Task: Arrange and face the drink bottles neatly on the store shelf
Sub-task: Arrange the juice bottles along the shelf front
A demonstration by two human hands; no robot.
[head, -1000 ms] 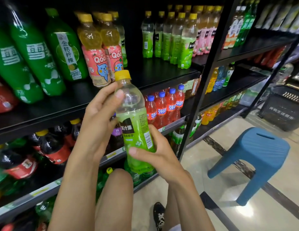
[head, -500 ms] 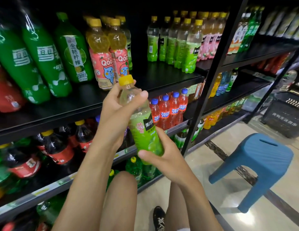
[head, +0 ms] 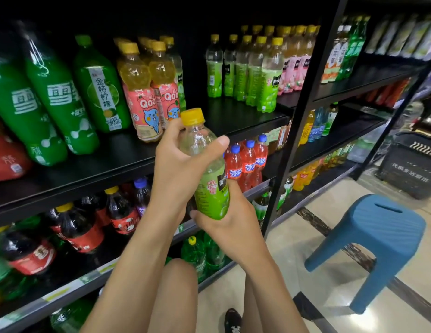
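Observation:
I hold a green juice bottle point(head: 211, 186) with a yellow cap in front of the black shelf point(head: 108, 164), tilted slightly with its cap to the left. My left hand point(head: 178, 164) grips its clear upper part, thumb across the front. My right hand point(head: 230, 219) cups its base from below. On the shelf behind stand several matching green juice bottles point(head: 267, 75) in a row, and two orange Qoo bottles point(head: 147, 92) to their left. An open stretch of shelf lies between those groups.
Large green soda bottles point(head: 55, 102) lean at the left. Red Fanta bottles point(head: 248, 164) and dark cola bottles point(head: 75, 229) fill the lower shelf. A blue plastic stool point(head: 375, 239) stands on the tiled floor at right, a dark basket point(head: 411, 169) beyond it. My knee point(head: 178, 284) is below.
Both hands have raised the bottle slightly. My left hand has closed fully around its upper part, and the label has turned in my grip.

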